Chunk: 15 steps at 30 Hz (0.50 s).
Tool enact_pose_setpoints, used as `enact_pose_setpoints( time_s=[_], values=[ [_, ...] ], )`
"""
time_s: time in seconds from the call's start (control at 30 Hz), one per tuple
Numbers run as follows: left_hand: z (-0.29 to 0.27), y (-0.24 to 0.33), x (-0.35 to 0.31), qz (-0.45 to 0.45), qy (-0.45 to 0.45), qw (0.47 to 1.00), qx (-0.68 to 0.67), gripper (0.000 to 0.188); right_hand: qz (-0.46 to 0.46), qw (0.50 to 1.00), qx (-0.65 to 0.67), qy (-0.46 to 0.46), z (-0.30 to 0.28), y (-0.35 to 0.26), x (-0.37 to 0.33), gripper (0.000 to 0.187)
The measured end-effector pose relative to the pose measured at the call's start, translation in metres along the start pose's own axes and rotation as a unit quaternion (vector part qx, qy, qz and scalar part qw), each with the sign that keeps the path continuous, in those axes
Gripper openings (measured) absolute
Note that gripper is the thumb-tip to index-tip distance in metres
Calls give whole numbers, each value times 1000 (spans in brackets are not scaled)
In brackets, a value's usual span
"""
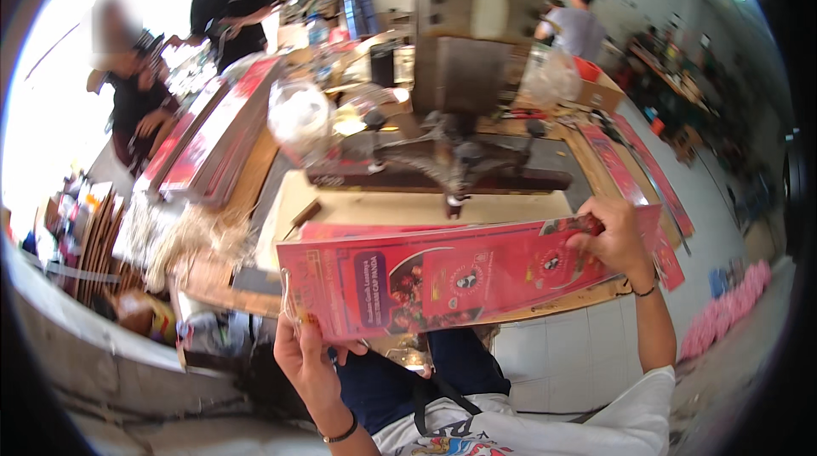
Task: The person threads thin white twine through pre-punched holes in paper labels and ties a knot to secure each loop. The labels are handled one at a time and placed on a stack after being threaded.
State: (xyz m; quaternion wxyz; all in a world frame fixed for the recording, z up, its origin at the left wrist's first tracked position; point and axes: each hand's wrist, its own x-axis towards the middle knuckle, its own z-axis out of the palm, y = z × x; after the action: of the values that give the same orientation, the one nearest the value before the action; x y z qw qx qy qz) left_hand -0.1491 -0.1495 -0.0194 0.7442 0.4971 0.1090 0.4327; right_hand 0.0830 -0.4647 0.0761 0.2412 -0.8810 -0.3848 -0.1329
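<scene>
Glossy red printed rectangular panel (442, 282), with a dark blue block near its left end, is held up between the person's two bare hands, over the near edge of the brown wooden table (241, 293). Whether it is one sheet or a thin bundle, one cannot tell.

Clock directions here run from the panel's middle. Its long axis lies almost level, from just below nine o'clock to just above three, the right end tipped slightly away from the body. The right hand (617, 236), at between two and three o'clock, pinches the far right corner, thumb across the printed face; its other fingers are partly hidden. The left hand (306, 362), at eight o'clock, grasps the near left corner, fingers curled about the lower edge.

At twelve o'clock, beyond the panel's far edge, a dark metal crossbar (519, 179) spans a pale flat board (281, 216); the right hand is nearer to that bar than the left. Tall stacks of red printed sheets (225, 145) lie at ten o'clock, and a pale tangle of stringy fibre (200, 243) at nine.
</scene>
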Motion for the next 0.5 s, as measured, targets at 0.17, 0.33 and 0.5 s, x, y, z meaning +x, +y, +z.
enact_pose_setpoints(
  time_s=[0.17,0.33,0.5],
  values=[
    [-6,-15,26,122,9,981,150,33,44,949,0,311,-86,95,-54,37],
    [-20,-50,69,184,21,913,364,35,184,824,105,526,-177,233,-106,50],
    [-27,-66,81,140,2,937,321,39,222,833,-100,497,-123,333,-91,55]
  ],
)
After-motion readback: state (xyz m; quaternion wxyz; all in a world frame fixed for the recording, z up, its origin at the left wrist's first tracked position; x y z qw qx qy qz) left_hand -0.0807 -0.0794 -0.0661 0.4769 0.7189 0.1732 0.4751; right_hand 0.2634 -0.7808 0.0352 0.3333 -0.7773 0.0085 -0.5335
